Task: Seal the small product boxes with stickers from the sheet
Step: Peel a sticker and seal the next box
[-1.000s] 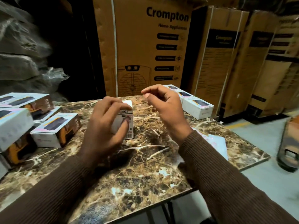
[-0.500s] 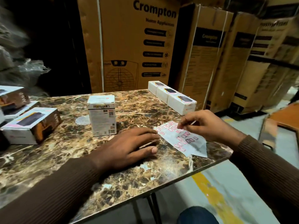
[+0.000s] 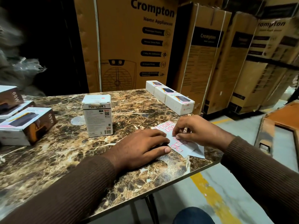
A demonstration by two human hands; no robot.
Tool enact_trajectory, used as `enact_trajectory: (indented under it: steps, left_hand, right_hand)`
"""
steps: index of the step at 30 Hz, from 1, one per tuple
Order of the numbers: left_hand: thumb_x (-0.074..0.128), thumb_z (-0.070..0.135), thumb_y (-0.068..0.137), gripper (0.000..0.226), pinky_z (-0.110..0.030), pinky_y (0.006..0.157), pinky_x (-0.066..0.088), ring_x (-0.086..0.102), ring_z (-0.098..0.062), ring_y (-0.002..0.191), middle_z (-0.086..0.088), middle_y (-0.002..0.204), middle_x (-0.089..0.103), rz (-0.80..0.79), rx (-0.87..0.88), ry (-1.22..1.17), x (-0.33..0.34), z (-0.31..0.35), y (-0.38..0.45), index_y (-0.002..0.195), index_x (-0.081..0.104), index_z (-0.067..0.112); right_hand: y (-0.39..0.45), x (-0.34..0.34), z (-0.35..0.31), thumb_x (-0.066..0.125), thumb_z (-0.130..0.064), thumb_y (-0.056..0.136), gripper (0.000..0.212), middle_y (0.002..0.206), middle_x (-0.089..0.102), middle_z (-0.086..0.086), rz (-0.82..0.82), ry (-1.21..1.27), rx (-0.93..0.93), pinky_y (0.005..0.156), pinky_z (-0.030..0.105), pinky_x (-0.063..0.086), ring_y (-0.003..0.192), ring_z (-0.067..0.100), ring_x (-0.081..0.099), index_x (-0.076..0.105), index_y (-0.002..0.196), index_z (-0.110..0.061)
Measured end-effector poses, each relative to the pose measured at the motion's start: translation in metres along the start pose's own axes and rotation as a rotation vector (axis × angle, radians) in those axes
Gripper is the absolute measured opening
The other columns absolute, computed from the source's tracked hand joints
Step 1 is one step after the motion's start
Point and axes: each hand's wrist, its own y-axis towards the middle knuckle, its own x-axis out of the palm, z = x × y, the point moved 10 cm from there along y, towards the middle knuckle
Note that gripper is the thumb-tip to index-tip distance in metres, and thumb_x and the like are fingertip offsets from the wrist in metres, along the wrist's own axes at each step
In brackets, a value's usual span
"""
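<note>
- Two hands are working at the sticker sheet (image 3: 181, 143), which is lying near the table's (image 3: 64, 159) front right corner, close to you so you are not reaching far.
- Your left hand (image 3: 142, 149) is lying flat with straight fingers pressing down on the sheet's left side; this is likely pinning the backing so it is not lifting as a sticker peels.
- Your right hand (image 3: 195, 131) is sitting on the sheet's right side with fingertips curled together, pinching at one pink-edged sticker; whether it is already lifting free, I cannot tell.
- A second paper (image 3: 199, 151) is peeking out beneath the sheet's near right edge.
- Left of the sheet and a little further off, the upright box (image 3: 97, 117) is standing on end, apart from both hands, its top flap facing up, probably waiting for the seal.
- Further left of the sheet, flat boxes (image 3: 27, 126) are lying stacked at the table's left edge, seemingly a waiting pile.
- Beyond the sheet, a row of three white boxes (image 3: 169, 97) is sitting side by side along the far right edge, probably set aside as finished; the nearest is showing a pink mark at its corner.
- Behind the table, large brown cartons (image 3: 129, 46) are standing against each other.
</note>
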Motion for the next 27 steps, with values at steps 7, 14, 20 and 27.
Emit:
enact_trajectory:
  steps: [7, 14, 20, 27]
  left_hand:
    - [0.023, 0.069, 0.105, 0.064, -0.028, 0.113, 0.035, 0.041, -0.001, 0.139, 0.015, 0.157, 0.045, -0.007, -0.013, 0.001, 0.002, -0.001, -0.001, 0.152, 0.050, 0.035]
    - [0.017, 0.075, 0.103, 0.072, -0.030, 0.115, 0.036, 0.042, -0.001, 0.139, 0.014, 0.157, 0.046, 0.005, -0.005, -0.013, 0.002, -0.001, -0.001, 0.151, 0.052, 0.035]
    - [0.023, 0.069, 0.106, 0.065, -0.032, 0.117, 0.036, 0.041, -0.002, 0.141, 0.013, 0.159, 0.044, 0.013, 0.008, -0.017, 0.002, -0.001, -0.002, 0.153, 0.051, 0.034]
    - [0.024, 0.073, 0.103, 0.068, -0.028, 0.114, 0.039, 0.043, 0.002, 0.136, 0.016, 0.158, 0.042, 0.042, -0.017, -0.108, -0.001, -0.007, -0.005, 0.157, 0.043, 0.035]
  right_hand:
    - [0.001, 0.008, -0.005, 0.068, -0.027, 0.099, 0.004, 0.099, 0.060, -0.016, -0.027, -0.104, -0.031, 0.083, 0.034, 0.054, 0.092, 0.004, 0.058, 0.068, 0.099, -0.031]
    - [-0.002, 0.005, -0.003, 0.050, -0.027, 0.107, 0.009, 0.095, 0.062, -0.013, -0.025, -0.084, 0.028, 0.078, 0.040, 0.052, 0.087, 0.008, 0.057, 0.054, 0.099, -0.029]
    - [-0.007, 0.001, -0.004, 0.052, -0.026, 0.108, 0.011, 0.091, 0.062, -0.013, -0.023, -0.047, 0.033, 0.071, 0.033, 0.045, 0.084, 0.005, 0.056, 0.052, 0.099, -0.031]
    - [-0.008, -0.001, -0.012, 0.052, -0.022, 0.108, 0.007, 0.095, 0.063, -0.010, -0.058, -0.098, 0.035, 0.077, 0.040, 0.051, 0.086, 0.009, 0.057, 0.053, 0.102, -0.026]
